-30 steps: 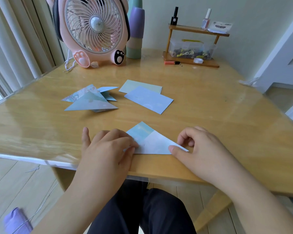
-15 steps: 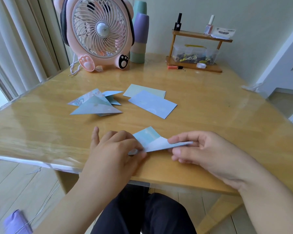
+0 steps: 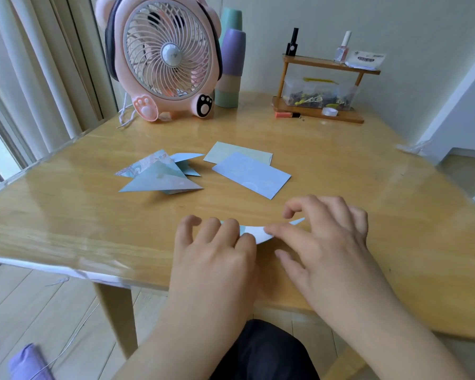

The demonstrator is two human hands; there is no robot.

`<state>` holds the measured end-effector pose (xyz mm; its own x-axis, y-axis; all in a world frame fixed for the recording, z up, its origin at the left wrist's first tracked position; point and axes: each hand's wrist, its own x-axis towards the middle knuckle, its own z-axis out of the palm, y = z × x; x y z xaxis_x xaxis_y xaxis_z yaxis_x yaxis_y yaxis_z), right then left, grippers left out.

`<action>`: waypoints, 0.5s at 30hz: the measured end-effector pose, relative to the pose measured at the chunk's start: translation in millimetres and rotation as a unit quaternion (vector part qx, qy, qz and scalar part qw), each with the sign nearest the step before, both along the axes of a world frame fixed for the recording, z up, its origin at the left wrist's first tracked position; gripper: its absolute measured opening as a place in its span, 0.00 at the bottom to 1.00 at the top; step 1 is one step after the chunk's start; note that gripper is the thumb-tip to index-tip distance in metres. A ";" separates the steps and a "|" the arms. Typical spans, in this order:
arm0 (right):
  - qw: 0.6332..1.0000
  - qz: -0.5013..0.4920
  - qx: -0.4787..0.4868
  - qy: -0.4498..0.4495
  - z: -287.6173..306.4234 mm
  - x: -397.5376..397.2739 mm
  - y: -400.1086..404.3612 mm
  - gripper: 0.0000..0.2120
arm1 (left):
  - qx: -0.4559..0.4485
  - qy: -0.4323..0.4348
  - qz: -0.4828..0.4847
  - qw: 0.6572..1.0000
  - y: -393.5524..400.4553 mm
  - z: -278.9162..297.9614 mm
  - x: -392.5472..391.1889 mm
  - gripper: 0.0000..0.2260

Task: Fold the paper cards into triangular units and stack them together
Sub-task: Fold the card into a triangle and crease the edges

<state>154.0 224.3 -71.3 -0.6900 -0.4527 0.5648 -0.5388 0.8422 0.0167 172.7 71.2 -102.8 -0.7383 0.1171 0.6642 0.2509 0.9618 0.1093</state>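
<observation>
Domestic room: a wooden table (image 3: 368, 187) by curtains (image 3: 39, 78), bearing a pink animal-shaped fan (image 3: 162, 58), stacked cups (image 3: 231, 64) and a nail-polish shelf (image 3: 321, 86).

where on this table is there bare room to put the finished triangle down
Bare wood lies left of the folded blue paper triangles, out to the table edge, and right of the flat blue card. It is crowded at the back by the pink fan and wooden shelf.

Two bare forearms, no sleeves; left hand (image 3: 217, 259) and right hand (image 3: 332, 242) without rings; dark navy trousers (image 3: 263, 352).
</observation>
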 end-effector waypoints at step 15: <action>0.760 0.230 -0.499 -0.348 6.7 -33.8 28.6 0.07 | 0.397 -0.288 -0.302 0.818 -53.0 27.0 -32.6 0.32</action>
<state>120.2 252.9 -64.7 -0.8770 -0.3226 0.3561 -0.3659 -0.0320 -0.9301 140.2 18.2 -75.8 -0.9223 0.2765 0.2701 0.3406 0.2512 0.9060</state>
